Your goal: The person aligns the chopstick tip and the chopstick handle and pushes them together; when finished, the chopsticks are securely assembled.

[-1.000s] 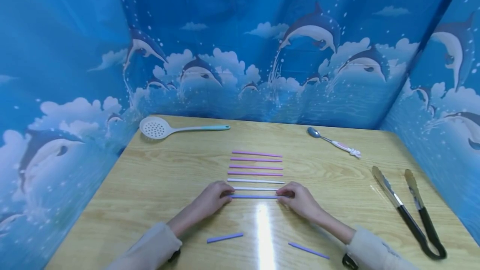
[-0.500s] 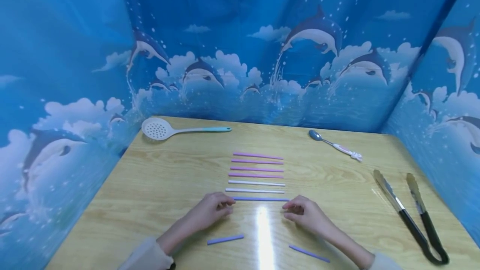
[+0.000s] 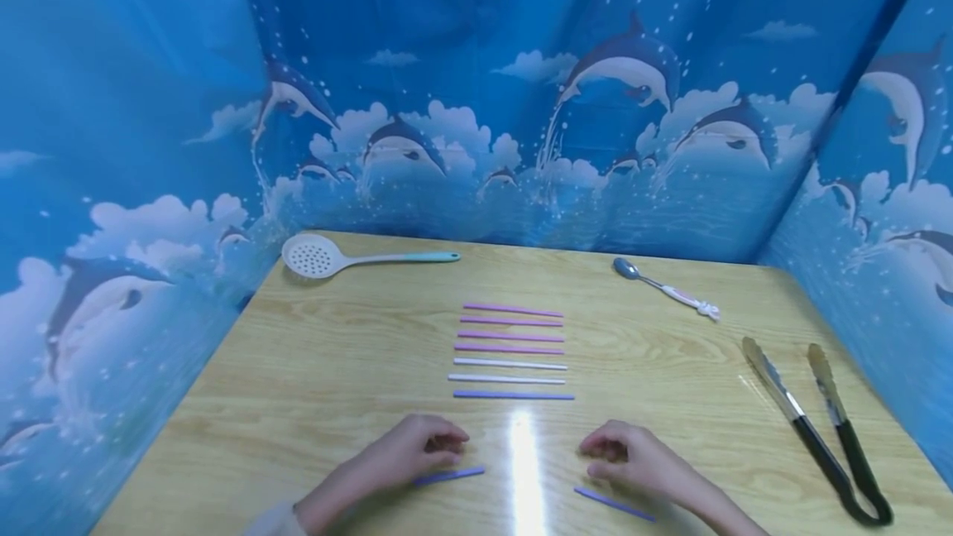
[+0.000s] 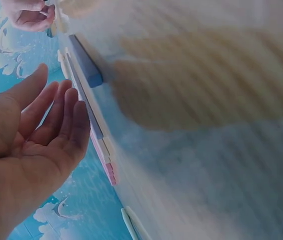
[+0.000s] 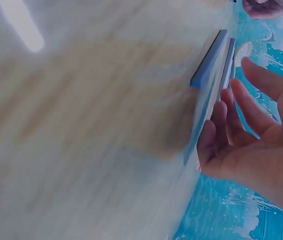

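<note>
My left hand (image 3: 417, 452) hovers at the front left with loosely bent fingers and nothing in them. Just below it lies a short blue stick (image 3: 456, 475), partly covered by the hand. My right hand (image 3: 629, 457), also holding nothing, is over a second short blue stick (image 3: 614, 504). Beyond both hands runs a column of level sticks: a long blue stick (image 3: 514, 394) nearest me, then two white sticks (image 3: 506, 380), then several pink sticks (image 3: 510, 337). In the left wrist view, the short blue stick (image 4: 86, 62) appears past the fingertips.
A slotted skimmer (image 3: 313, 256) with a turquoise handle lies at the back left of the wooden table (image 3: 298, 354). Toward the back right is a spoon (image 3: 663, 286). Metal tongs (image 3: 811, 420) with black handles lie spread near the right edge. Dolphin-print curtains (image 3: 476, 106) surround the table.
Both hands have let go of the long blue stick and drawn back toward me, down to the short blue sticks. The long blue stick stays below the white ones.
</note>
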`<state>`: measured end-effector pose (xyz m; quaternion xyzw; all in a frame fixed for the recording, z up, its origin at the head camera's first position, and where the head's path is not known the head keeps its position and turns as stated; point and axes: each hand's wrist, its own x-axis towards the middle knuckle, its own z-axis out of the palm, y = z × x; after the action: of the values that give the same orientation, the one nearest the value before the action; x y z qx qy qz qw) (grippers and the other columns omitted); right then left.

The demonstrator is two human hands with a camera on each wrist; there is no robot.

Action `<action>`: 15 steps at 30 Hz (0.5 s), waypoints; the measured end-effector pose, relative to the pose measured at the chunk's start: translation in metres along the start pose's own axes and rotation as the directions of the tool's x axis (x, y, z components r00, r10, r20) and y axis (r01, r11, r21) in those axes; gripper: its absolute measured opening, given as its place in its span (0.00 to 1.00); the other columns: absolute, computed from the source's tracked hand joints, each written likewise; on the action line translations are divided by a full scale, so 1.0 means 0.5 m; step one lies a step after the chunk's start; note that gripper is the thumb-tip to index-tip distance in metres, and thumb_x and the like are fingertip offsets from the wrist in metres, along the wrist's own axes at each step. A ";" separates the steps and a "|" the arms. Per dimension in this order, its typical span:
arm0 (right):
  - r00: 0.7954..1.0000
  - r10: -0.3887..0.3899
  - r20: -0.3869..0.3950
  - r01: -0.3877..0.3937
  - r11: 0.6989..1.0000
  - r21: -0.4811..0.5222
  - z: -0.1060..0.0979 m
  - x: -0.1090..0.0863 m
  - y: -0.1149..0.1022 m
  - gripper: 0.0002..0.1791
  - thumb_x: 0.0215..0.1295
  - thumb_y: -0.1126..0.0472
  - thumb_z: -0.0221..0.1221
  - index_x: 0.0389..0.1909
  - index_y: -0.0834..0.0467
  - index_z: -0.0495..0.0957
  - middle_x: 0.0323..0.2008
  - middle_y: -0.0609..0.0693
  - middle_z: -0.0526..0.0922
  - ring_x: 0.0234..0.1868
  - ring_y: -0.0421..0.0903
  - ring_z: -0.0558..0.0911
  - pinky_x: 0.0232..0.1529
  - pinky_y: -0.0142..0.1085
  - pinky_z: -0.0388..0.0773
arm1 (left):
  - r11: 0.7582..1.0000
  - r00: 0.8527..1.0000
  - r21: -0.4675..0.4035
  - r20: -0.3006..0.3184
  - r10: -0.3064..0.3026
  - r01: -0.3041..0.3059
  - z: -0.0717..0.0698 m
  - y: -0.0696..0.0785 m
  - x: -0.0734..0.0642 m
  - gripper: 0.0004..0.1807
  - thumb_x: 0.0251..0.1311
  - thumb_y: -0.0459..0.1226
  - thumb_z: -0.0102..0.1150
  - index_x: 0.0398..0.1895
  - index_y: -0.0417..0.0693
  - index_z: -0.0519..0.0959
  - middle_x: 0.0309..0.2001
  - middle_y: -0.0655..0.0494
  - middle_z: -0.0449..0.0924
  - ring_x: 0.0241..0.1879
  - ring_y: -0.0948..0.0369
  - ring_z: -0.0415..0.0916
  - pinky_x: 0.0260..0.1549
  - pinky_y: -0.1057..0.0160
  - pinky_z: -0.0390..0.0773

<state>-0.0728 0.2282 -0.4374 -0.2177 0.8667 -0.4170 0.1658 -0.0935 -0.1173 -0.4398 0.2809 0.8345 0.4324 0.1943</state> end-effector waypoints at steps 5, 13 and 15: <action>0.998 -0.018 0.064 0.015 0.999 0.037 0.004 -0.014 0.006 0.14 0.55 0.59 0.66 0.40 0.61 0.80 0.32 0.42 0.79 0.32 0.31 0.74 0.32 0.28 0.76 | 1.000 0.999 -0.011 0.037 0.013 -0.012 0.006 -0.004 -0.005 0.14 0.54 0.32 0.64 0.45 0.35 0.80 0.36 0.52 0.83 0.35 0.70 0.77 0.38 0.72 0.78; 0.994 -0.081 0.071 0.077 0.996 0.051 0.014 -0.023 0.009 0.12 0.49 0.64 0.69 0.35 0.62 0.80 0.27 0.38 0.75 0.29 0.29 0.71 0.27 0.28 0.73 | 1.000 0.997 -0.003 0.073 0.023 -0.023 0.009 -0.003 -0.008 0.20 0.48 0.30 0.68 0.46 0.33 0.79 0.36 0.54 0.82 0.35 0.71 0.76 0.37 0.74 0.78; 0.995 -0.061 0.083 0.055 0.996 0.068 0.016 -0.025 0.007 0.11 0.49 0.65 0.69 0.34 0.62 0.80 0.27 0.38 0.74 0.28 0.29 0.70 0.26 0.28 0.72 | 1.000 0.997 0.011 0.078 0.027 -0.028 0.011 -0.001 -0.007 0.20 0.47 0.28 0.68 0.46 0.32 0.79 0.35 0.54 0.81 0.34 0.71 0.75 0.37 0.74 0.78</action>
<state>-0.0592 0.2314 -0.4439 -0.2547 0.8381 -0.4401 0.1975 -0.0881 -0.1165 -0.4430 0.3103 0.8250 0.4186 0.2187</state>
